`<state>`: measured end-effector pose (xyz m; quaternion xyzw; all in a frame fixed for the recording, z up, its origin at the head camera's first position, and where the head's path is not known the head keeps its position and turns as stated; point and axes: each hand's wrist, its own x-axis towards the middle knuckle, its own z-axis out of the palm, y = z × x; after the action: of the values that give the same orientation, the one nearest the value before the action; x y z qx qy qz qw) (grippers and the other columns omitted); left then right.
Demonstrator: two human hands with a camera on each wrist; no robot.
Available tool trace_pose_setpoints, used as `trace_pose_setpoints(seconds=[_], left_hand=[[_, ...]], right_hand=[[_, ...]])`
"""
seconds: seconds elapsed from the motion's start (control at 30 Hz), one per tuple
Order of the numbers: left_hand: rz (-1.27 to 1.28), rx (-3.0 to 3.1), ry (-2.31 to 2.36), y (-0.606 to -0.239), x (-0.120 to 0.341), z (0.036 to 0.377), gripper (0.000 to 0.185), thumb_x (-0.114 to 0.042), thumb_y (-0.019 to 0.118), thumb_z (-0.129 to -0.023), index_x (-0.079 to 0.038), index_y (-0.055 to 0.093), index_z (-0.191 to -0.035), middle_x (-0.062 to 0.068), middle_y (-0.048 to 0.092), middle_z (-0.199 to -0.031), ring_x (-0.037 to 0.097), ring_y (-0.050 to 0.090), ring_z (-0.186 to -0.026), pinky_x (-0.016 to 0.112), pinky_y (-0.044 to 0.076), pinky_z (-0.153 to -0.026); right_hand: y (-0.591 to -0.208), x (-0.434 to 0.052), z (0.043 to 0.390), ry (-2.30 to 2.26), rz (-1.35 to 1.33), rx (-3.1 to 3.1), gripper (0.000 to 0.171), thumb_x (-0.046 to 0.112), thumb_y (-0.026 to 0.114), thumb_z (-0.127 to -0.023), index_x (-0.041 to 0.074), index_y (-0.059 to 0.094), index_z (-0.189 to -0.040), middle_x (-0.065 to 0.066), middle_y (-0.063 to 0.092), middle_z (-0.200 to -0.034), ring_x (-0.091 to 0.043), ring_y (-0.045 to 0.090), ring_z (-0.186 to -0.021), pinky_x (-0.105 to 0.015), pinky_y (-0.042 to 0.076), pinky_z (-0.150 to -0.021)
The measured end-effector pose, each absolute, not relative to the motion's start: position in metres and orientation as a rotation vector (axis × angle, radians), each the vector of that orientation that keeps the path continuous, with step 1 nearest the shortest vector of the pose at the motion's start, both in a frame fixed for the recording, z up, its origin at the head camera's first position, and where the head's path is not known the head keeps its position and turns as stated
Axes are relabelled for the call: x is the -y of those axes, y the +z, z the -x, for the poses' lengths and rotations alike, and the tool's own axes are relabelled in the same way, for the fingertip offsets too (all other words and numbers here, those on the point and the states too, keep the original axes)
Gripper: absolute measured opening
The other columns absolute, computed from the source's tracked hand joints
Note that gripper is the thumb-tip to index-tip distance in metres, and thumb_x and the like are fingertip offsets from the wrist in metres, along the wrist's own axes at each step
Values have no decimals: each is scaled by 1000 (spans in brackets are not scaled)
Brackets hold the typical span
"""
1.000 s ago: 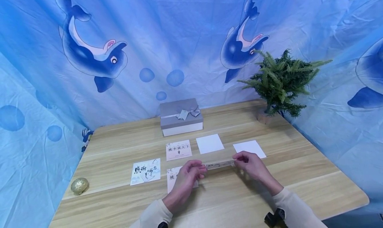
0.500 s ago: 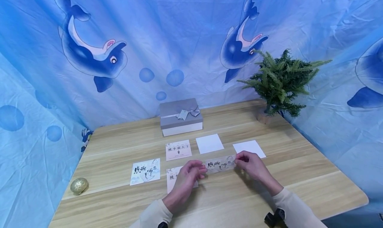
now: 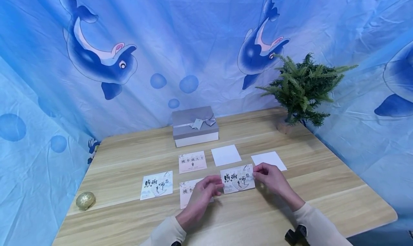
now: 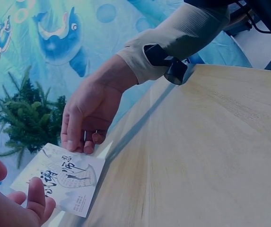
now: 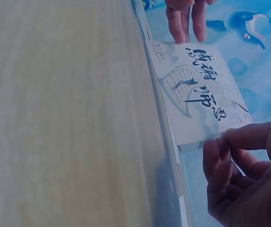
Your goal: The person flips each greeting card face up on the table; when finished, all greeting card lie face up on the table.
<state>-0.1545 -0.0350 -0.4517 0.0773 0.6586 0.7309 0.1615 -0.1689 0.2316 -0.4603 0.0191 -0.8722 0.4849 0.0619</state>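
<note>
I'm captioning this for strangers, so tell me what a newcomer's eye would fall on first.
Probably the cartoon dolphins on the blue backdrop curtain behind the table. Next, likely the bushy fir tree at the table's far right corner, then the calligraphy card between the left hand and right hand.

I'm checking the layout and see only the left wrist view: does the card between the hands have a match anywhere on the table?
Observer: Yes, in the head view a matching card lies to the left of the left hand, printed like the held card.
Operator: What stands at the back of the table besides the little tree?
Observer: A grey-lidded box.
Operator: Anything near the table's left edge?
Observer: A rounded gold object; I can't tell what it is.
</note>
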Motion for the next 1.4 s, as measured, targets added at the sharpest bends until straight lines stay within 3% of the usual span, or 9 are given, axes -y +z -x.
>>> trace_pose_setpoints(seconds=[0.4,1.03,1.4], left_hand=[[-208,-1915,2026,-454,35,154,40,-4,52,-89,6,56,-128,19,62,-118,22,61,-85,38,54,-81],[-227,-1947,2014,-459,33,152,40,-2,50,-88,10,56,-126,23,64,-117,21,62,-81,38,55,-79],[-197,-1926,2031,-459,31,152,40,0,50,-87,11,56,-124,22,60,-120,23,63,-87,32,56,-79]], right_hand=[[-459,-230,167,1444,-26,2649,4,6,70,-87,4,68,-90,-3,65,-81,-14,55,-76,-23,45,-66],[-461,-231,166,1436,-27,2655,4,3,70,-86,2,68,-89,-4,65,-77,-14,56,-72,-23,46,-63],[-463,-230,164,1523,33,2703,9,5,65,-89,-1,70,-94,-5,64,-72,-16,57,-61,-25,46,-48]])
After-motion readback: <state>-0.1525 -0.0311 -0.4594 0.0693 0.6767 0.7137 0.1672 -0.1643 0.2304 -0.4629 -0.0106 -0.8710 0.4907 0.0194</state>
